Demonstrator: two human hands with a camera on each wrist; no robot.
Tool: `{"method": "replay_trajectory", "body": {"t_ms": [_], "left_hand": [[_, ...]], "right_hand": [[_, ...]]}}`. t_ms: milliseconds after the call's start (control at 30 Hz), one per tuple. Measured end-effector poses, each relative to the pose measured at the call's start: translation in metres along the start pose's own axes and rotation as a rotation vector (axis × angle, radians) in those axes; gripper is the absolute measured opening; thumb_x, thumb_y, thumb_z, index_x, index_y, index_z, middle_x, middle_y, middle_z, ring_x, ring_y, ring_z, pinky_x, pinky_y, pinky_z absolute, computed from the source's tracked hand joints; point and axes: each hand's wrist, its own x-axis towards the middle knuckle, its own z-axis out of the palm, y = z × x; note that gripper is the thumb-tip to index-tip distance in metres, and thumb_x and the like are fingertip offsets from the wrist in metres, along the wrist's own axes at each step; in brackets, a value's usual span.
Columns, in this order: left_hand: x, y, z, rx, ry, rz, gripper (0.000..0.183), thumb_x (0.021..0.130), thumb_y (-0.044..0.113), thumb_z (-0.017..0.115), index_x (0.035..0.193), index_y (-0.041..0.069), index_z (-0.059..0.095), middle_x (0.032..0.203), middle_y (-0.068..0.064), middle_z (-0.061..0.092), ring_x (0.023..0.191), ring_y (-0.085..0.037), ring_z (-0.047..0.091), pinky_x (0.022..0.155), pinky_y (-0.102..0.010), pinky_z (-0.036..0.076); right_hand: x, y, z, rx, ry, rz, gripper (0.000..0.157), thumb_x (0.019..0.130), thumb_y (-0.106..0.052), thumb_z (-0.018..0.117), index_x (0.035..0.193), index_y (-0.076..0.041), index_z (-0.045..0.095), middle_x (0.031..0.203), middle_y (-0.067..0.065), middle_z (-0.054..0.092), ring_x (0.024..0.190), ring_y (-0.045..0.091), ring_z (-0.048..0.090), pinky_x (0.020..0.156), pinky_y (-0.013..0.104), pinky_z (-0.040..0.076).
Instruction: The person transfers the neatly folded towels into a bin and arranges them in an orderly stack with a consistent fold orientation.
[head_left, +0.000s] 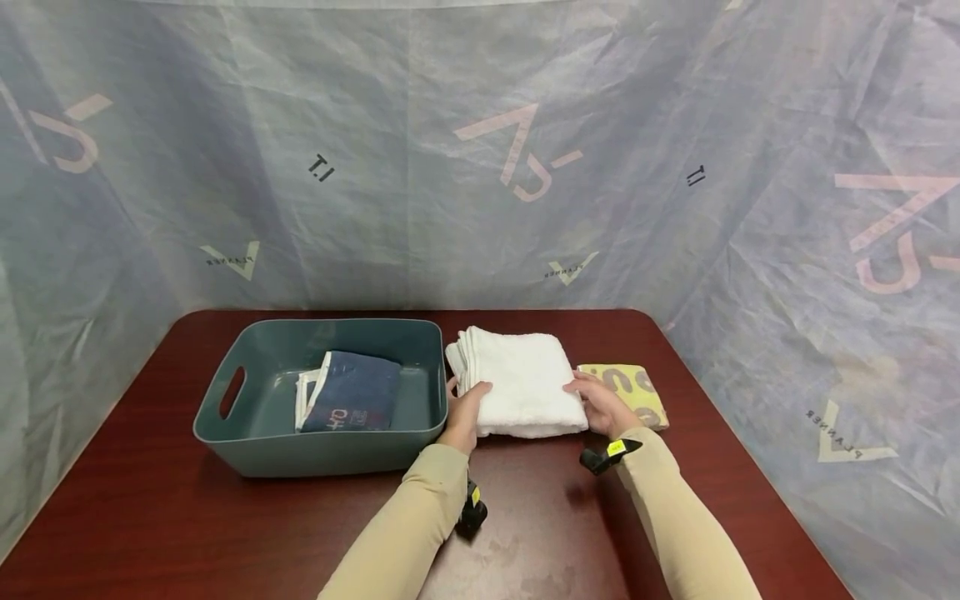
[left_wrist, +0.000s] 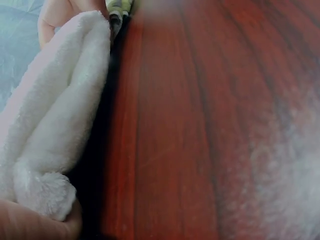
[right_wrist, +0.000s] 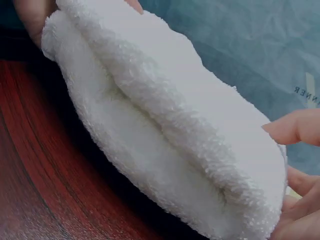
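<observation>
A folded white towel (head_left: 527, 382) is held between both hands, its layered folds facing the wrist cameras. My left hand (head_left: 463, 415) grips its left edge, thumb on top and the other fingers mostly hidden. On the opposite edge, my right hand (head_left: 603, 406) pinches the towel, with the thumb over the top and fingers along the side and below, as the right wrist view shows. Dark shadow lies under the towel (right_wrist: 150, 120); whether it touches the table cannot be told. A folded yellow cloth with grey shapes (head_left: 633, 387) lies just right of my right hand.
A grey-green plastic bin (head_left: 322, 458) with a handle hole stands close to the left hand. Inside it lies a folded dark blue cloth with white edging (head_left: 358, 387). Everything is on a dark red wooden table (head_left: 525, 517), with printed grey sheeting (head_left: 420, 167) hanging behind and beside it.
</observation>
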Motion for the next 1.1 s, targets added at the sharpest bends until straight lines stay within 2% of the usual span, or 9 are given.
{"method": "replay_trajectory", "body": {"t_ms": [100, 233, 333, 500, 567, 833, 1100], "left_hand": [[0.001, 0.000, 0.000, -0.040, -0.006, 0.028, 0.077, 0.078, 0.014, 0.067, 0.143, 0.006, 0.026, 0.143, -0.023, 0.023, 0.125, -0.038, 0.033, 0.094, -0.053, 0.034], [0.002, 0.000, 0.000, -0.059, -0.012, 0.048, 0.077, 0.076, 0.011, 0.068, 0.142, 0.006, 0.029, 0.146, -0.021, 0.019, 0.128, -0.037, 0.029, 0.101, -0.047, 0.031], [0.001, 0.001, -0.001, -0.059, -0.024, 0.063, 0.077, 0.077, 0.010, 0.069, 0.143, 0.007, 0.028, 0.148, -0.020, 0.013, 0.131, -0.038, 0.024, 0.101, -0.049, 0.029], [0.001, 0.001, -0.002, -0.061, -0.040, 0.090, 0.077, 0.079, 0.009, 0.069, 0.144, 0.009, 0.027, 0.150, -0.018, 0.007, 0.134, -0.039, 0.017, 0.102, -0.050, 0.027], [0.000, 0.000, -0.002, -0.065, -0.042, 0.103, 0.078, 0.078, 0.009, 0.069, 0.144, 0.009, 0.027, 0.150, -0.018, 0.007, 0.134, -0.038, 0.017, 0.103, -0.050, 0.027], [-0.003, 0.000, 0.000, -0.101, -0.037, 0.152, 0.078, 0.077, 0.005, 0.070, 0.143, 0.011, 0.029, 0.150, -0.016, 0.009, 0.132, -0.036, 0.021, 0.102, -0.048, 0.028], [-0.006, 0.006, 0.002, -0.123, -0.055, 0.189, 0.077, 0.078, 0.004, 0.070, 0.143, 0.011, 0.030, 0.151, -0.014, 0.010, 0.135, -0.033, 0.015, 0.106, -0.048, 0.022]], "right_hand": [[-0.001, 0.000, 0.000, 0.012, 0.014, -0.007, 0.074, 0.088, -0.001, 0.049, 0.149, -0.009, 0.008, 0.151, 0.013, 0.008, 0.109, 0.025, 0.036, 0.077, 0.029, 0.045], [-0.002, -0.001, -0.001, 0.025, 0.019, -0.005, 0.075, 0.089, -0.001, 0.047, 0.150, -0.012, 0.005, 0.151, 0.012, 0.007, 0.109, 0.023, 0.037, 0.074, 0.027, 0.046], [-0.003, -0.001, 0.000, 0.044, 0.023, -0.011, 0.073, 0.090, -0.001, 0.046, 0.150, -0.013, 0.006, 0.148, 0.013, 0.014, 0.101, 0.019, 0.044, 0.072, 0.027, 0.047], [-0.005, -0.001, -0.001, 0.052, 0.041, -0.034, 0.072, 0.090, -0.002, 0.045, 0.150, -0.013, 0.007, 0.147, 0.013, 0.015, 0.090, 0.016, 0.050, 0.071, 0.028, 0.048], [-0.006, -0.002, -0.001, 0.054, 0.051, -0.036, 0.072, 0.090, -0.002, 0.045, 0.150, -0.013, 0.006, 0.147, 0.012, 0.014, 0.089, 0.016, 0.050, 0.071, 0.028, 0.048], [-0.010, -0.006, -0.001, 0.098, 0.057, -0.028, 0.068, 0.090, -0.003, 0.046, 0.149, -0.015, 0.014, 0.136, 0.009, 0.026, 0.086, 0.017, 0.053, 0.070, 0.031, 0.049], [-0.015, -0.011, -0.002, 0.124, 0.037, -0.047, 0.067, 0.093, -0.004, 0.043, 0.150, -0.018, 0.011, 0.138, 0.006, 0.024, 0.088, 0.014, 0.053, 0.070, 0.028, 0.049]]}}
